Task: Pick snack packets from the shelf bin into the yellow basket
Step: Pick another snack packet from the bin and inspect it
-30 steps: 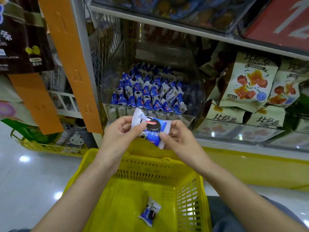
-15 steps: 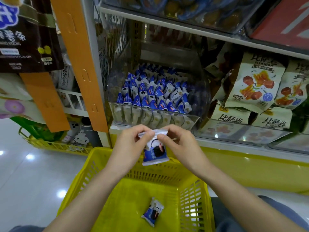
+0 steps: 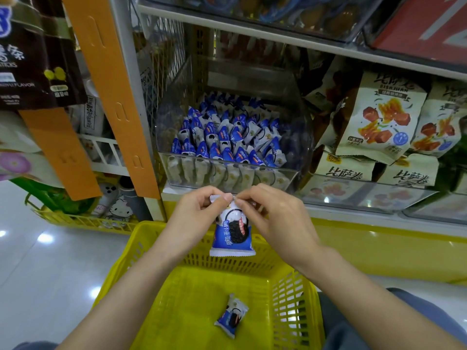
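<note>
A blue and white snack packet hangs upright over the far rim of the yellow basket. My left hand and my right hand both pinch its top edge between thumb and fingers. One more packet of the same kind lies on the basket floor. Behind my hands, the clear shelf bin holds several blue and white packets in rows.
Cream snack bags fill the shelf to the right of the bin. An orange upright strip and a white shelf post stand to the left. A low yellow rack with small items sits on the glossy floor at left.
The packet has turned from lying tilted between my hands to hanging upright by its top edge. Both hands have shifted their pinch to that top edge, a little lower over the basket.
</note>
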Motion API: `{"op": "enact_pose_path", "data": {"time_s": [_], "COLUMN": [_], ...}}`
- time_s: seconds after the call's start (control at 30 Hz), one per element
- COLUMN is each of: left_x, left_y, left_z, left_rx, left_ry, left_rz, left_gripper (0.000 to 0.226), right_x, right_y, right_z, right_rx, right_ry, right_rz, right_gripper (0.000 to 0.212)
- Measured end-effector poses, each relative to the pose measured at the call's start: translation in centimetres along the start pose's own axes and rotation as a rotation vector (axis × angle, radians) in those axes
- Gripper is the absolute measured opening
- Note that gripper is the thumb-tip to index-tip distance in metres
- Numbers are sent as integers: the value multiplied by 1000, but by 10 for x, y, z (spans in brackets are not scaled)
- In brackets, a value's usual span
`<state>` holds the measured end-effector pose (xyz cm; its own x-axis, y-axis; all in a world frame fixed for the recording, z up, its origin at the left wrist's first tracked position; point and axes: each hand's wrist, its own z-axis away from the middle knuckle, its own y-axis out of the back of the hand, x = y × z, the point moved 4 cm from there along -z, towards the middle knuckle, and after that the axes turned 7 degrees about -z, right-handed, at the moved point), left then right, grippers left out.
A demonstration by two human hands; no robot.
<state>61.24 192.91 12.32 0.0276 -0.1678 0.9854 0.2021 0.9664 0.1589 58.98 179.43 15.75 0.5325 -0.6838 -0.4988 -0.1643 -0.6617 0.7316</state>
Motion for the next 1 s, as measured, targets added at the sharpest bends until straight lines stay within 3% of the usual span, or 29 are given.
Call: {"op": "enact_pose_path", "data": {"time_s": [0.1, 0.2, 0.27, 0.33, 0.4, 0.47, 0.63, 0.7, 0.8, 0.87, 1.0], "left_x": [-4, -3, -3, -4, -3, -1, -1, -1, 3, 10, 16], "left_y": [4, 13, 14, 12, 7, 5, 7, 8, 8, 6, 7], "left_z": [-1, -1, -1, 0, 0, 0, 2, 2, 3, 5, 5], "left_rx": [122, 248, 236, 163, 52, -33, 26, 75, 140, 131, 105], "left_ry": [25, 0, -14, 63, 177, 180, 162, 157, 71, -18, -144], "left_rz": [-60, -263, -336, -138, 230, 435, 440, 359, 189, 126, -2], "left_gripper": [15, 18, 16, 27, 40, 47, 23, 21, 27, 24, 25], "right_x": [3, 10, 13, 10, 5, 0, -4, -1, 5, 10, 15], "right_y": [8, 13, 15, 13, 9, 5, 2, -1, -6, -11, -10], "right_z": [-2, -5, -6, -6, -5, -3, -4, -3, -3, -4, -5], "right_rx": [107, 227, 251, 213, 119, 49, -32, -50, -40, -37, -66], "right_ry": [-38, -118, -144, -89, -3, 70, 110, -8, -325, -498, -604], "right_rz": [-57, -182, -297, -305, -229, -125, -31, -186, -521, -738, -866], "right_gripper": [12, 6, 3, 5, 7, 15, 12, 13, 28, 25, 18]}}
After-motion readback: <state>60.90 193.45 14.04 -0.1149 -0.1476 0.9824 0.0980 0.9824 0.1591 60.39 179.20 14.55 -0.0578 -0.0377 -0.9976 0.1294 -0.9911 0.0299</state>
